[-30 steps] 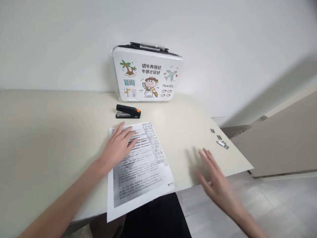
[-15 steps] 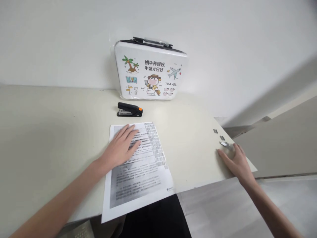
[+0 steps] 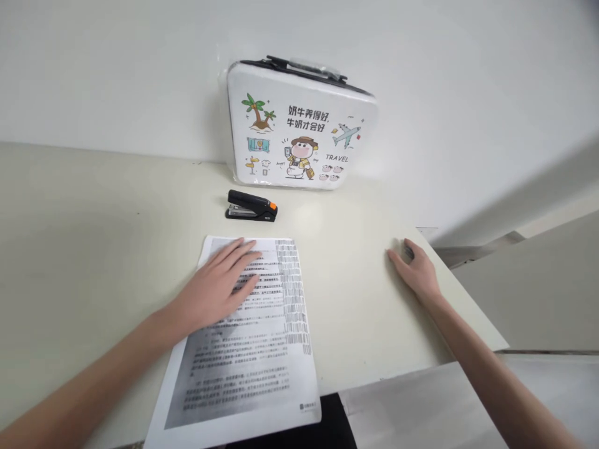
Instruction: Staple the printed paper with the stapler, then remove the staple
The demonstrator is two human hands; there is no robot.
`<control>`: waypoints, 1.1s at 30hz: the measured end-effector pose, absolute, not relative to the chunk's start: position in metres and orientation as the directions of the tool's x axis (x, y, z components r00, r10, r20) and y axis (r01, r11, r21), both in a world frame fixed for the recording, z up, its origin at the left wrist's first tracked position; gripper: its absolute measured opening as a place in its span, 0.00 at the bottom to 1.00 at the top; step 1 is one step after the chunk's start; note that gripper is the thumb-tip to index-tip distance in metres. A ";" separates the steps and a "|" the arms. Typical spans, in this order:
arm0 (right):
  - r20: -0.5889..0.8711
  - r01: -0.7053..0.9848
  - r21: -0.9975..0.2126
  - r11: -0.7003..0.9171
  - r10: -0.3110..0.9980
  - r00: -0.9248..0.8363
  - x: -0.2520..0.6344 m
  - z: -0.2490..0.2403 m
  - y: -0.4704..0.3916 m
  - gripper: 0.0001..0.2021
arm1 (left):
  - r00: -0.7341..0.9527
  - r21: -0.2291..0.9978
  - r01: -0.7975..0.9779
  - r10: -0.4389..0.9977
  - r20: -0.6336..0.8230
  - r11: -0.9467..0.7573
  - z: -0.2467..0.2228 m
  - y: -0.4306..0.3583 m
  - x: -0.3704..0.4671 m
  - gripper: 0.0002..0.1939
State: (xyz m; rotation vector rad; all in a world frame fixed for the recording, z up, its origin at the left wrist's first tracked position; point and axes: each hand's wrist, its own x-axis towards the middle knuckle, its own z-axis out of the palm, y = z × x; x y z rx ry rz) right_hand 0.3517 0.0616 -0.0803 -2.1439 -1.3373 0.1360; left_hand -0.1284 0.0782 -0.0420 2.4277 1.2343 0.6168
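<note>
Left hand [image 3: 218, 293] is flat on the printed sheets [image 3: 243, 390], fingers spread wide, gripping nothing. Right hand [image 3: 414, 269] is low at the right end of the worktop [image 3: 116, 262], half-curled, thumb and forefinger a narrow gap apart. Small grey pieces [image 3: 409, 251] show between them; can't tell if they're pinched or just cupped, fingers hide most.

Handling, my read: pieces look thin and flat, so fingertips low and a shallow cup beat a pinch from above. Stay clear of the nearby worktop edge, easy to lose one over it. Light, even pressure under the left palm should be enough; twist it and the paper likely skews. The near end of the sheets overhangs the front edge, so a forearm bump could drag it.

Materials: paper is thin, limp, matte, grey-shaded print with a barcode-like strip down the right side. Stapler [image 3: 251, 206] beyond it: smooth black body, orange patch, bare metal rail, wedge profile. Case [image 3: 302, 128] behind: white, rounded corners, cartoon print, black handle, crinkly clear film. Worktop is smooth, pale, faintly glossy.
</note>
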 end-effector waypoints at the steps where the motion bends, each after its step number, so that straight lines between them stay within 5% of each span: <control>1: 0.236 0.797 -0.535 -0.279 0.857 0.459 0.344 -0.081 0.071 0.39 | 0.524 0.494 0.666 0.822 0.222 -0.559 -0.041 0.078 -0.128 0.25; 6: 0.364 0.831 -0.556 -0.021 0.892 0.267 0.290 -0.088 0.126 0.31 | 0.526 0.495 0.663 0.820 0.227 -0.562 -0.041 0.076 -0.127 0.23; 15: 0.407 0.674 -0.681 0.284 0.913 0.027 0.158 -0.086 0.201 0.19 | 0.567 0.257 0.748 0.791 0.232 -0.612 -0.041 0.071 -0.131 0.23; 23: 0.383 0.588 -0.686 0.428 0.900 -0.208 0.113 -0.072 0.209 0.20 | 0.574 0.269 0.735 0.783 0.239 -0.622 -0.039 0.070 -0.131 0.23; 33: 0.362 0.590 -0.690 0.420 0.906 -0.221 0.113 -0.075 0.217 0.19 | 0.579 0.274 0.731 0.780 0.235 -0.625 -0.041 0.074 -0.126 0.23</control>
